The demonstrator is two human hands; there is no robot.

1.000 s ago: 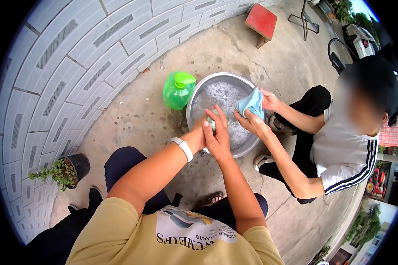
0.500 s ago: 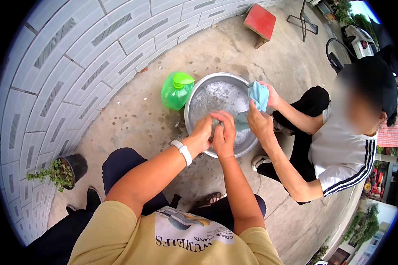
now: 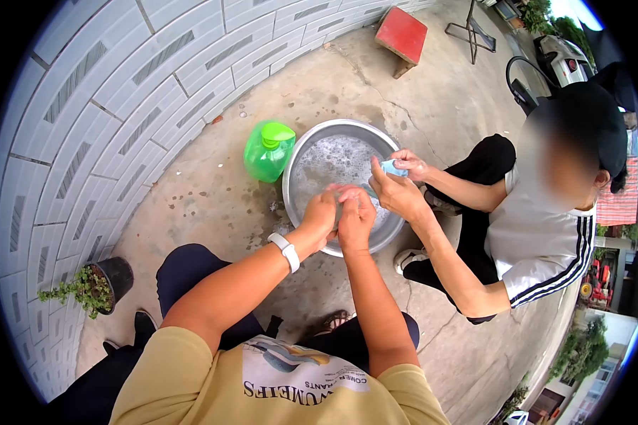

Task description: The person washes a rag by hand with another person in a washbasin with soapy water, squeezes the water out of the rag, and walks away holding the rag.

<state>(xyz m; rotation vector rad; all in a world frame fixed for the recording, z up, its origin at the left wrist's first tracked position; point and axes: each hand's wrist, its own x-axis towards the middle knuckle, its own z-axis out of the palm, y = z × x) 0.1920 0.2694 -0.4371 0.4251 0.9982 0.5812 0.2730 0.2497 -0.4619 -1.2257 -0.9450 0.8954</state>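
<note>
Over the near part of a metal basin [image 3: 291, 202] of sudsy water, my left hand [image 3: 320, 217] and my right hand [image 3: 356, 221] meet with fingers curled together. They close on a wet, pale greenish cloth [image 3: 368, 190], mostly hidden; a small part shows beside my right fingers. A white band circles my left wrist. At the basin's right side, another person's hands [image 3: 398, 185] grip a bunched light-blue cloth [image 3: 393, 168], close to my right hand.
A green pump bottle [image 3: 267, 157] stands against the basin's left side. Opposite me on the right, the other person squats. A potted plant [image 3: 110, 278] sits by the tiled wall [image 3: 131, 99]. Farther back are a red-topped stool [image 3: 402, 37] and a folding frame [image 3: 475, 34].
The other person's blue cloth hung loose and is now lower and bunched between their hands. My hands stay together over the basin, fingers slightly shifted. The whole view has shifted slightly.
</note>
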